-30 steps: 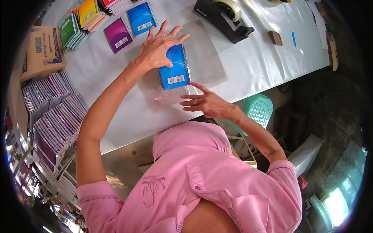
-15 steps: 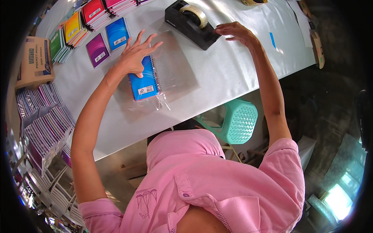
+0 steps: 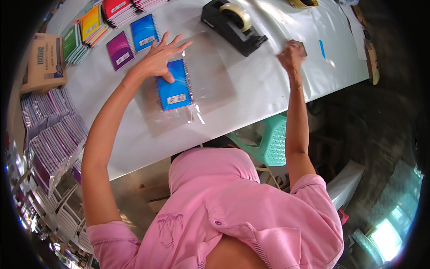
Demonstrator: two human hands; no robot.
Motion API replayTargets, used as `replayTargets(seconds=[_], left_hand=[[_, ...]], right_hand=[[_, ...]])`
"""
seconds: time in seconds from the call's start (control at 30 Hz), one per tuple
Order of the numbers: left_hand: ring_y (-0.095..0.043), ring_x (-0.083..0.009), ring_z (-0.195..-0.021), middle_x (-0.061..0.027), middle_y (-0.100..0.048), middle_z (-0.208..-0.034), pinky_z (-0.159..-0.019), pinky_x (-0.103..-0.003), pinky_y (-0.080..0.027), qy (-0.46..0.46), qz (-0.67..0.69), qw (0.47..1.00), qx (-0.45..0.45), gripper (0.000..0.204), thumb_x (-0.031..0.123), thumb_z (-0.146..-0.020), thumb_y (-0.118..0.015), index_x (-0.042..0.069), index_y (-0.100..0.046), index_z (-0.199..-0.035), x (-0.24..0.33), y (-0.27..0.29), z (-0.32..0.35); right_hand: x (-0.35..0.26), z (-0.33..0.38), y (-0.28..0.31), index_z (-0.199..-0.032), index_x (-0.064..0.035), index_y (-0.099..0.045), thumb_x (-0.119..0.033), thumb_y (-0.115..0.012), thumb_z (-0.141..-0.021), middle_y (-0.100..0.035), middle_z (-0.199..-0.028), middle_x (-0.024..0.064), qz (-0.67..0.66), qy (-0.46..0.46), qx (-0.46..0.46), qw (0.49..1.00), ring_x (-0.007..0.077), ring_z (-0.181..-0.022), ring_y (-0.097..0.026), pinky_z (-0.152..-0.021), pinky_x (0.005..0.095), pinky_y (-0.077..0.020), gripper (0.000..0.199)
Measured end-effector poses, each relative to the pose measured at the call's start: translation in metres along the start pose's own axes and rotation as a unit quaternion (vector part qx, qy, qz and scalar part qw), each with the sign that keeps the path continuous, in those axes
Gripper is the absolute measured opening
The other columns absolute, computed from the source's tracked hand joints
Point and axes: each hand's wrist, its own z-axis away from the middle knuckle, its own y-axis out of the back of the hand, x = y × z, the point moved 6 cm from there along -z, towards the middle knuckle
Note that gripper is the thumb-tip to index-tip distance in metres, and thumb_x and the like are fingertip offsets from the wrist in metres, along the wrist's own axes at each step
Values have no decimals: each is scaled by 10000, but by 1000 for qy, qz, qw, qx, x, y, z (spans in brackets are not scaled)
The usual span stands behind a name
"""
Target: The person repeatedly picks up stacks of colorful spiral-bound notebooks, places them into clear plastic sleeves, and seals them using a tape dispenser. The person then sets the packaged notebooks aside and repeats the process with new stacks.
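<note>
A blue spiral notebook (image 3: 177, 92) lies in a clear plastic wrapper (image 3: 197, 117) on the table. My left hand (image 3: 156, 60) rests at its upper edge, thumb on the cover and the other fingers spread out, so it is open. To the right, my right hand (image 3: 292, 56) is over the table with its fingers curled closed. Some blur covers that hand, and whatever is between its fingertips cannot be made out. Between and beyond my hands stands a black tape dispenser (image 3: 230, 31) holding a roll of clear tape (image 3: 238, 17).
Purple (image 3: 120, 50) and blue notebooks (image 3: 145, 33) lie farther back, near stacks of green, yellow and red notebooks (image 3: 92, 24). A cardboard box (image 3: 43, 62) and bundled notebooks (image 3: 56, 139) stand left. A blue strip (image 3: 322, 49) lies right. A green stool (image 3: 273, 141) is beside the table's near edge.
My right hand has left the tape dispenser's front end, moving right, and its fingers have curled in. My left hand stays on the blue notebook. The whole view has shifted slightly.
</note>
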Motion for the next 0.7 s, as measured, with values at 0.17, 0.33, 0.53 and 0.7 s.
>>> replayTargets(seconds=[0.17,0.33,0.53,0.7], left_hand=[[-23,-405,-1457,-63,-173,-1588,-1105,-659,-107,1,40,999,-8,1353,86,-327,-836,321,-221,-1509,-10,-11,-2],[-56,-425,-1449,-82,-198,-1578,-1084,-679,-167,-9,23,999,-24,1390,93,-275,-814,330,-211,-1505,-12,-19,-14],[-64,-437,-1444,-81,-194,-1579,-1057,-693,-213,-7,28,999,-44,1334,160,-353,-839,351,-192,-1504,-22,-28,-19],[-87,-433,-1441,-77,-207,-1574,-1055,-697,-217,-5,26,999,-29,1278,179,-428,-855,352,-188,-1504,-26,-37,-22]], right_hand=[[-118,22,-1,-757,-41,-715,-287,-823,-673,-625,-890,98,-206,35,-187,960,281,-867,-586,-801,366,-422,281],[-300,65,-59,-707,-55,-710,-309,-819,-628,-666,-679,118,-217,85,-417,878,246,-656,-639,-624,386,-484,287],[-315,79,-78,-658,-106,-680,-282,-834,-623,-678,-718,91,-35,77,-296,951,287,-678,-670,-613,400,-496,236],[-330,84,-76,-752,-115,-700,-340,-818,-666,-679,-729,82,57,143,-296,943,294,-715,-680,-630,400,-510,268]])
